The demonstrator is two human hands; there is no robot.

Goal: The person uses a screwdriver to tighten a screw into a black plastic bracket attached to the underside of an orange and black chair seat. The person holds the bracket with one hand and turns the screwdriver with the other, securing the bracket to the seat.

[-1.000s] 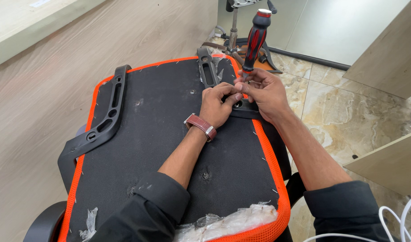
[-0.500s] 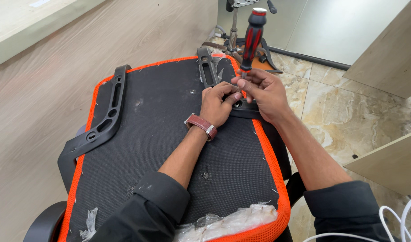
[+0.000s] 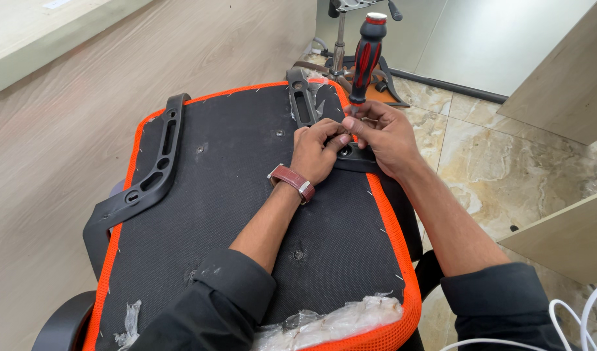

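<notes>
An upturned office chair seat [image 3: 246, 195], black underneath with an orange mesh rim, lies in front of me. My right hand [image 3: 386, 140] grips the lower shaft of a red and black screwdriver [image 3: 365, 55] that stands upright over the right armrest bracket [image 3: 354, 156]. My left hand [image 3: 318, 149], with a brown watch strap at the wrist, pinches at the screwdriver tip on that same bracket. The tip and any screw are hidden by my fingers.
A black armrest bracket [image 3: 152, 172] lies along the seat's left edge, another [image 3: 302, 97] at the far edge. Clear plastic wrap [image 3: 331, 322] bunches at the near rim. A chair base and column [image 3: 341, 45] stand on the marble floor beyond. Wooden panels flank both sides.
The screwdriver handle has tilted slightly. Both hands stay at the right bracket with hardly any shift.
</notes>
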